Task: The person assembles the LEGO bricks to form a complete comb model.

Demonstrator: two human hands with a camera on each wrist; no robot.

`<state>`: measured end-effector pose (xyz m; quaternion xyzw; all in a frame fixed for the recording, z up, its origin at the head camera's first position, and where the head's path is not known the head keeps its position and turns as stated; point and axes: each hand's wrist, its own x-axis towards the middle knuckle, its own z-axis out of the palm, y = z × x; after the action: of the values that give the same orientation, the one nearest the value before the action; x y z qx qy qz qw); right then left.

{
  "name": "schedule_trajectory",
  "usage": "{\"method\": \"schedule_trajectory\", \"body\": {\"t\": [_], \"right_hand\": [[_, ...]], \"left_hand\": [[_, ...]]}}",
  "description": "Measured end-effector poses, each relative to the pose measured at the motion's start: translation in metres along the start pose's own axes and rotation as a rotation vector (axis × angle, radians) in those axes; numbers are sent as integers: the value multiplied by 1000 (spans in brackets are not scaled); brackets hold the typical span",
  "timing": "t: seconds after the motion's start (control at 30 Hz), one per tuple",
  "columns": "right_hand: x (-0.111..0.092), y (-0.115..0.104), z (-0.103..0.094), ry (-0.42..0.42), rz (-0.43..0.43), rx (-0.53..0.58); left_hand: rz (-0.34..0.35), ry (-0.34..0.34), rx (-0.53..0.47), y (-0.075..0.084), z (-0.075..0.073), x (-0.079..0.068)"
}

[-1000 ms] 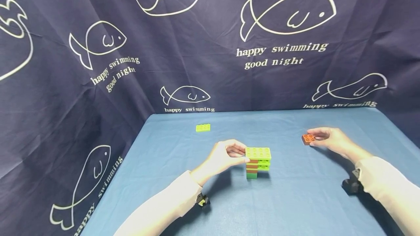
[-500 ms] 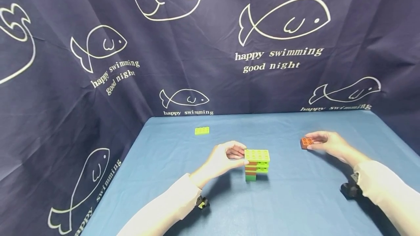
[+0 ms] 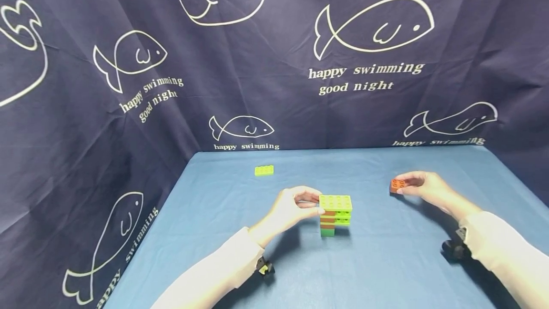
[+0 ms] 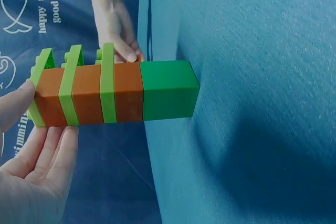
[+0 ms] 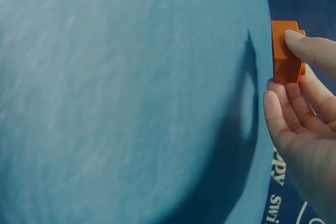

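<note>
Near the middle of the table in the head view, my left hand (image 3: 288,210) grips the upper end of an upright stack of toy building bricks (image 3: 336,202). Thin lime plates alternate with orange-brown bricks in it, over a green brick (image 4: 170,90) at the bottom. The lime plates jut out to the right beyond the bricks. Farther right, my right hand (image 3: 433,191) pinches a loose orange brick (image 5: 284,51) with four studs between thumb and fingers, at the brick's edges. In the right wrist view its studs face away from the table.
A lime plate (image 3: 264,170) lies alone toward the back left of the blue-covered table (image 3: 364,271). Dark navy curtains (image 3: 274,61) printed with white fish and lettering rise behind and at the left side. Dark wrist cameras hang beneath both sleeves.
My right hand has moved slightly left with the orange brick, which has turned a little. The left hand stays on the stack; the head view has shifted slightly.
</note>
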<state>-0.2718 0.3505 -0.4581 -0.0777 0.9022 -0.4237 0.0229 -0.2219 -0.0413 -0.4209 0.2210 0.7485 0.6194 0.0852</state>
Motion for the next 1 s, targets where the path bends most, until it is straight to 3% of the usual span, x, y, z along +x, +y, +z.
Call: {"method": "schedule_trajectory", "body": {"t": [0.43, 0.67, 1.0], "right_hand": [[2, -48, 11, 41, -77, 143], [0, -65, 12, 37, -91, 146], [-3, -97, 17, 30, -185, 185]], "left_hand": [[-28, 8, -42, 2, 4, 0], [-18, -2, -23, -1, 5, 1], [-26, 2, -9, -1, 3, 1]]}}
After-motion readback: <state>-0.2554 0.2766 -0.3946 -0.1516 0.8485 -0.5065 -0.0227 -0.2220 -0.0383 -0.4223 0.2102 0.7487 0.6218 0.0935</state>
